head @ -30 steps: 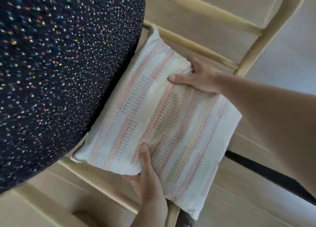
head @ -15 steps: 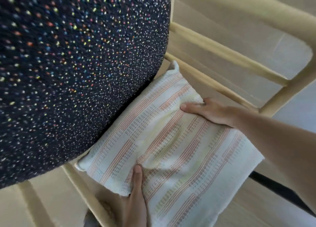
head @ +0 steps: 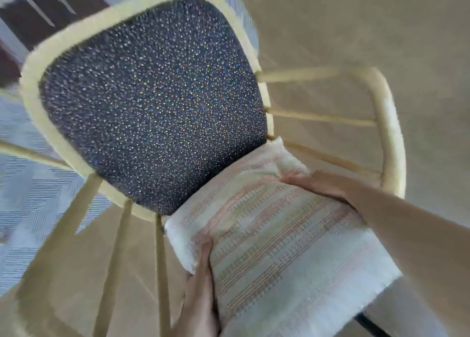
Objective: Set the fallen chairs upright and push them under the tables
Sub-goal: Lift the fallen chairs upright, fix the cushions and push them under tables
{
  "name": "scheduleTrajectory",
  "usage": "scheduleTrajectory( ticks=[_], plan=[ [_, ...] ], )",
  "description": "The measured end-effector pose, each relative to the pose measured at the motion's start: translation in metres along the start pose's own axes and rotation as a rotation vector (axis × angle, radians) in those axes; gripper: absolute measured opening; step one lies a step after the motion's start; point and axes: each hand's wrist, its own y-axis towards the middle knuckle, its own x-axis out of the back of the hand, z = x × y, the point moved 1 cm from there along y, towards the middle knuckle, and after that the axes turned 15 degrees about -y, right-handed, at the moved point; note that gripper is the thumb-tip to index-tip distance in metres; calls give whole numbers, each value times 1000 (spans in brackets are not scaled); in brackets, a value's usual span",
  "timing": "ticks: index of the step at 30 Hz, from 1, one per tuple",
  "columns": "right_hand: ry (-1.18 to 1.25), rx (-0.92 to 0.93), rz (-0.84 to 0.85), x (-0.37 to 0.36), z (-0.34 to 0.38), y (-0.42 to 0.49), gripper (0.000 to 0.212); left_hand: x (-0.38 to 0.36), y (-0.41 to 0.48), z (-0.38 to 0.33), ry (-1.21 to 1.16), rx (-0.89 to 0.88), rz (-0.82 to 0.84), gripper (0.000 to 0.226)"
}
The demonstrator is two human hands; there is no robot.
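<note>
Pale wood frames the chair (head: 393, 133), seen from above with its dark speckled back pad (head: 152, 103) facing the camera. A striped cushion (head: 279, 247) lies on the seat, its far edge against the pad. The left grip (head: 201, 288) is clamped on the cushion's near left edge, thumb on top. The right grip (head: 320, 184) rests on the far right corner beside the armrest; blur hides whether its fingers curl. Beneath are a tan floor (head: 356, 19) and a grey rug (head: 25, 197).
</note>
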Motion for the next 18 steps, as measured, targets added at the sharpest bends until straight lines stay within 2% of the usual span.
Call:
scheduleTrajectory(
  ticks=[3, 5, 8, 11, 13, 16, 18],
  plan=[
    [-6, 18, 58, 49, 40, -16, 107, -7, -34, -41, -81, 51, 85, 67],
    [23, 45, 120, 68, 57, -18, 111, -11, -45, -72, -72, 47, 113, 63],
    [-34, 83, 208, 105, 95, -18, 129, -13, -56, -125, -107, 33, 83, 54],
    [-66, 121, 294, 143, 127, -21, 126, -30, -73, -168, -98, -48, 32, 36],
    [-121, 193, 367, 162, 156, -27, 126, -33, -84, -191, -108, -88, -23, 33],
    [-218, 310, 353, 190, 188, -30, 131, -40, -94, -226, -111, -150, -42, 32],
    [-260, 336, 298, 205, 208, -26, 115, -40, -94, -250, -93, -177, -59, 34]
  ],
)
